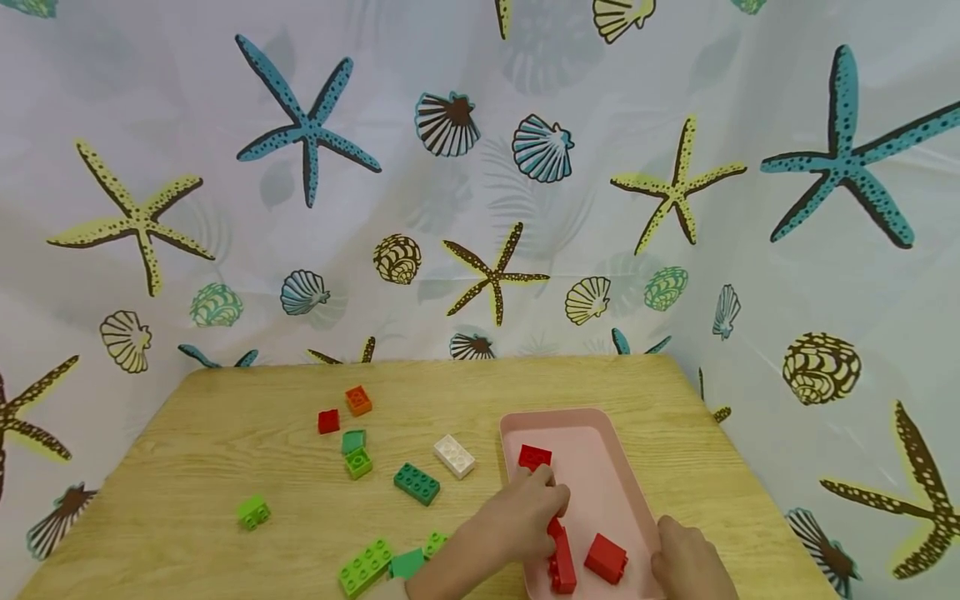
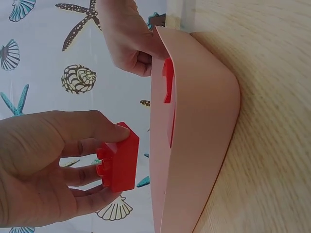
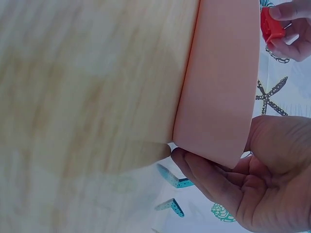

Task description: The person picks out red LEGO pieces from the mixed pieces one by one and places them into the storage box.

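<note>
My left hand point(image 1: 525, 510) is over the left side of a pink tray point(image 1: 626, 467). In the left wrist view it pinches a red toy building brick point(image 2: 124, 162) between thumb and fingers, studs facing the palm, above the tray's rim. The same brick point(image 3: 271, 25) appears at the top of the right wrist view. My right hand point(image 3: 272, 179) grips the tray's wall at a corner, fingers under the outer side and thumb at the rim. Inside the tray lie a red brick point(image 1: 606, 558), a long red one point(image 1: 562, 567) and another red brick point(image 1: 535, 457) farther back.
Left of the tray, on the wooden table point(image 1: 225, 442), are a white brick point(image 1: 454, 456), a dark green brick point(image 1: 417, 483) and several light green ones. Farther back lie a small red brick point(image 1: 328, 422) and an orange brick point(image 1: 358, 401). A patterned curtain point(image 1: 480, 183) surrounds the table.
</note>
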Motion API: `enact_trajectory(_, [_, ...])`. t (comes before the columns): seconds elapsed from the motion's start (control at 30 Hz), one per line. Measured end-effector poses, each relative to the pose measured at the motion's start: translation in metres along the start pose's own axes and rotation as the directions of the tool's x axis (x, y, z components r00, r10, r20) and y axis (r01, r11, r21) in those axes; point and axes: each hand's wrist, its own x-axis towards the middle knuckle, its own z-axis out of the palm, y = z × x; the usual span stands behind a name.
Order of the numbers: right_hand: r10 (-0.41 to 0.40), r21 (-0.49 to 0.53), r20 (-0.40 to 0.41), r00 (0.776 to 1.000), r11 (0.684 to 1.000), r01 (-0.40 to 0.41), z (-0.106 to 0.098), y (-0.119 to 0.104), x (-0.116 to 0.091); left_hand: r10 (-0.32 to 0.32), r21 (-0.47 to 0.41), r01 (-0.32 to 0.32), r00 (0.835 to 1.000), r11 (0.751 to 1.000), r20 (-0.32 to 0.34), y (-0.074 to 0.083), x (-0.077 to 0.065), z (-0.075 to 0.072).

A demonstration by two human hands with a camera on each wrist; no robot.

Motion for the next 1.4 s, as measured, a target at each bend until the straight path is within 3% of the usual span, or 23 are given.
enact_trajectory(0.43, [-0.038, -0.003, -0.033, 0.999, 0.999, 0.038, 0.004, 0.007, -0.002, 0.012, 0.01, -0.012, 1.0, 1.0, -0.01, 0.012, 0.01, 0.01])
enact_trajectory(0.73, [-0.003, 0.001, -0.007, 1.0, 1.0, 0.003, 0.0, 0.002, -0.001, 0.033, 0.003, -0.033, 0.999, 0.999, -0.012, 0.017, 0.021, 0.015])
enact_trajectory(0.93, [-0.023, -0.01, -0.006, 1.0, 1.0, 0.023, -0.002, 0.002, -0.001, 0.029, -0.003, -0.029, 1.0, 1.0, 0.005, 0.02, 0.03, 0.021])
enact_trajectory(1.4, [-0.019, -0.027, 0.017, 1.0, 0.999, 0.02, -0.001, 0.003, -0.001, 0.027, 0.036, -0.027, 0.999, 0.999, 0.02, 0.019, 0.052, 0.038])
